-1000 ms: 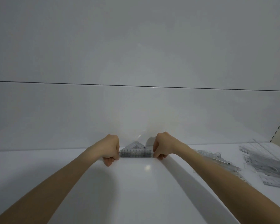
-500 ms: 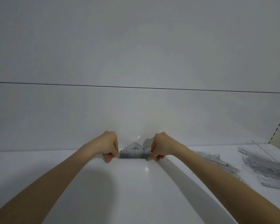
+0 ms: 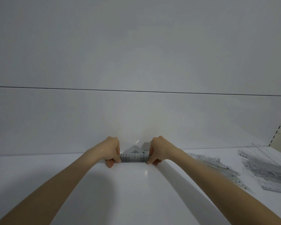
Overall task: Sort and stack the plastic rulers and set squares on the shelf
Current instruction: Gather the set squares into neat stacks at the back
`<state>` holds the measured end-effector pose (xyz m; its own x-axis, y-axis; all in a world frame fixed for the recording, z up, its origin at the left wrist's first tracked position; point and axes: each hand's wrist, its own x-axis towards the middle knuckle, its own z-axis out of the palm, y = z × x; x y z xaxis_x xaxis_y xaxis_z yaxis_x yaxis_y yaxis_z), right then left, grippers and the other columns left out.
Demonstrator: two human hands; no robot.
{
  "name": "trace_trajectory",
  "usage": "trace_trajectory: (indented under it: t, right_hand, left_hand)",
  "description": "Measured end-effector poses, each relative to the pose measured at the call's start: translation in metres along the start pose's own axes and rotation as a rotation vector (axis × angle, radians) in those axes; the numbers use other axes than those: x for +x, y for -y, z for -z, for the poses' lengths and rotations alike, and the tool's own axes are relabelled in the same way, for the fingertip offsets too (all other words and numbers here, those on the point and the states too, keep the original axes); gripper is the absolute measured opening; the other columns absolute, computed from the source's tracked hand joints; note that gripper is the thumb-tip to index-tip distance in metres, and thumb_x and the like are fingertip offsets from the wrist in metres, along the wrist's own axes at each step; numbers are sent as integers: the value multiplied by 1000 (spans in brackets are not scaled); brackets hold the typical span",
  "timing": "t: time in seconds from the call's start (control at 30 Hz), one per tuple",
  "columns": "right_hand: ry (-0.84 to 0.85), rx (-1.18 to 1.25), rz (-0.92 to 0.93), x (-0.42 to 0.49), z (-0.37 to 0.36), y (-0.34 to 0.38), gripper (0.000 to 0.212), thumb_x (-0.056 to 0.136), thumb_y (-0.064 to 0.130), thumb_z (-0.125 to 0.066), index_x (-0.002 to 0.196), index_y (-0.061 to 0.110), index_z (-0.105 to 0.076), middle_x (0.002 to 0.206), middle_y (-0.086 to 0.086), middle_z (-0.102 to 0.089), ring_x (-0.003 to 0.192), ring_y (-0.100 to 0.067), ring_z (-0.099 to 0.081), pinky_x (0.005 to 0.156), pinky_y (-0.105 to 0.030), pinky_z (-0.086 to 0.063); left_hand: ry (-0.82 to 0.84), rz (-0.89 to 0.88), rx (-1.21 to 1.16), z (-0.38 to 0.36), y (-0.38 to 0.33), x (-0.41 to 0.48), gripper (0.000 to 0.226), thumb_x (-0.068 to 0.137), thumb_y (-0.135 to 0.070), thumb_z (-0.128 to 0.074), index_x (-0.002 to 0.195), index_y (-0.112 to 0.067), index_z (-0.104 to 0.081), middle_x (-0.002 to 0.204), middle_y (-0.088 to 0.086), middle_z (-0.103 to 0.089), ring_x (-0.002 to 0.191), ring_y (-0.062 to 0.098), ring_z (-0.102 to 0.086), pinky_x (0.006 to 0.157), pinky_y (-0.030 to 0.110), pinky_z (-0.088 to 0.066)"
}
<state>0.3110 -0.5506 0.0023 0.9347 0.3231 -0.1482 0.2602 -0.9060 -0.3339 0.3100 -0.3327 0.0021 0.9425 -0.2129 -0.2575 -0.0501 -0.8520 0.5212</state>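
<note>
A smooth, pale grey back panel (image 3: 136,120) with one thin dark seam fills the upper part of the view. Under it lies the white, slightly glossy shelf (image 3: 136,195). At the far right, a loose pile of transparent plastic rulers (image 3: 266,169) is spread flat on the shelf, long and straight with printed scales. A smaller heap of clear pieces (image 3: 217,161) lies just beside the right forearm. In the middle, a stack of transparent triangular set squares (image 3: 134,155) stands on its long edge on the shelf, point upward. The left hand (image 3: 110,151) pinches its left end with curled fingers, and the right hand (image 3: 159,151) pinches its right end.
</note>
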Motion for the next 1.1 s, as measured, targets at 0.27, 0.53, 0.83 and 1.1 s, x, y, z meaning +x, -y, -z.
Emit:
trace_trajectory:
  t: [0.27, 0.53, 0.83, 1.1]
  right_hand:
    - [26, -9, -6, 3, 0, -1, 20, 71, 18, -79, 62, 5, -66, 54, 1, -64, 40, -2, -55, 60, -14, -51]
    - [38, 17, -13, 8, -1, -3, 25, 70, 10, -79, 56, 13, -60, 46, 4, -61, 41, -5, -59, 59, -14, -51]
    - [32, 12, -23, 8, -2, -2, 24, 69, 9, -77, 54, 12, -59, 41, 8, -58, 39, -4, -57, 58, -14, -51]
    - [-30, -28, 32, 6, -7, -7, 13, 67, 10, -73, 59, 3, -66, 49, 2, -60, 47, -11, -56, 59, -25, -54]
  left_hand:
    - [14, 22, 32, -1, -3, 3, 18, 72, -5, -80, 77, 9, -69, 74, 24, -70, 51, 21, -67, 60, 29, -59]
    - [-8, 18, 56, -4, -4, 5, 18, 74, -1, -77, 82, 12, -68, 75, 24, -70, 44, 14, -64, 63, 28, -59]
    - [-3, 38, 63, -3, -7, 3, 17, 71, -2, -78, 79, 10, -68, 68, 20, -70, 48, 19, -65, 65, 29, -59]
    - [-16, 63, 75, -5, -5, 0, 15, 75, 2, -70, 84, 14, -69, 72, 20, -71, 51, 19, -66, 64, 26, -59]
